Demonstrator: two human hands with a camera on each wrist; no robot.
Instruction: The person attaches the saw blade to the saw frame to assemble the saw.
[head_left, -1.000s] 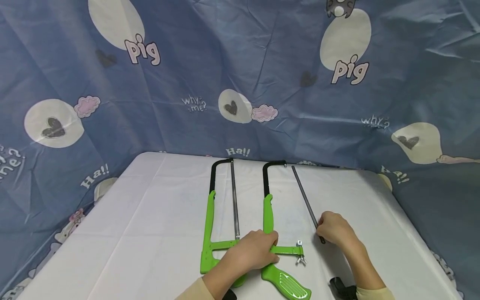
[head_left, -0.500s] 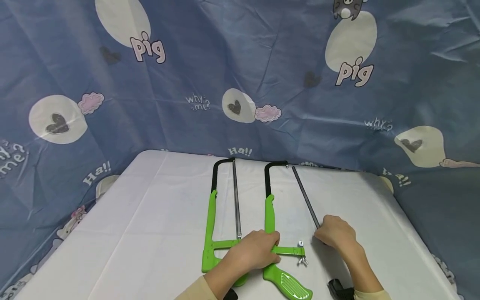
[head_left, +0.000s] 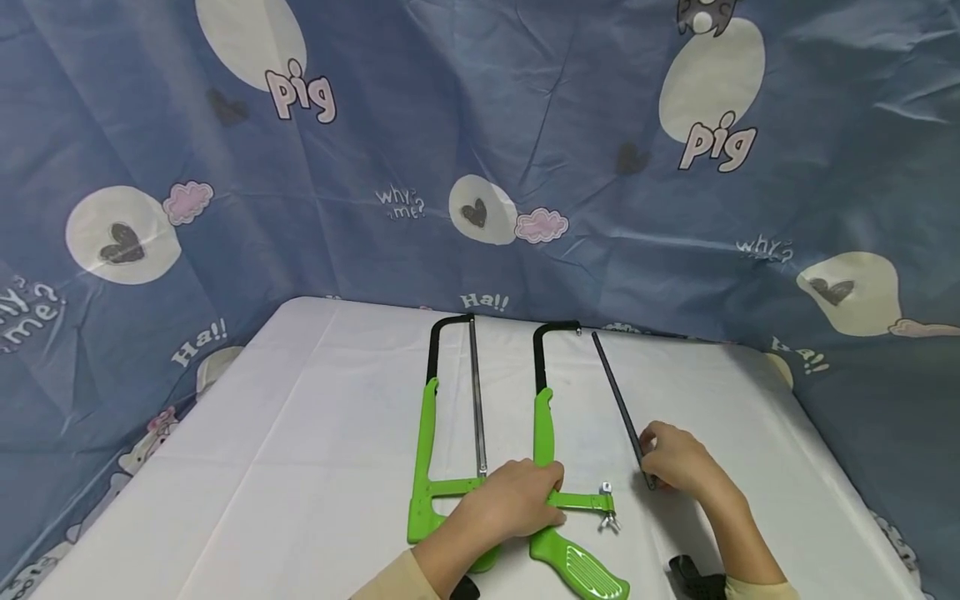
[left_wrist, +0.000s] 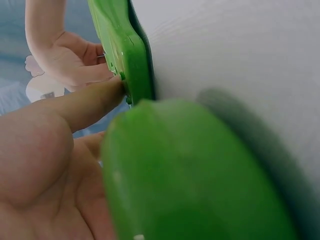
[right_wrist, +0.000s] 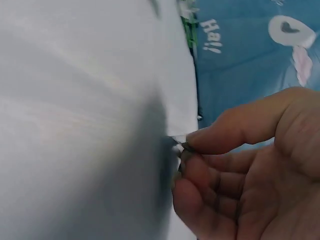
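Two green-and-black hacksaws lie on the white cloth in the head view. My left hand [head_left: 510, 504] grips the right hacksaw frame [head_left: 544, 429] by its green part, just above the handle. No blade spans this frame; a wing nut [head_left: 609, 522] sits at the end of its lower arm. To its right, my right hand [head_left: 678, 458] pinches a dark hacksaw blade [head_left: 617, 396] near its lower end, between thumb and fingers. The blurred green handle [left_wrist: 185, 170] fills the left wrist view. In the right wrist view the thumb and fingers [right_wrist: 215, 135] meet on the blade.
The other hacksaw [head_left: 423, 437] lies to the left with a blade fitted, its lower part partly behind my left forearm. White cloth [head_left: 300, 467] covers the table. A blue patterned curtain [head_left: 360, 275] hangs behind the table's far edge.
My right hand has shifted its fingers at the blade; the blade's lower end, covered half a second ago, shows again. My left hand keeps its grip. The head view has drifted slightly.
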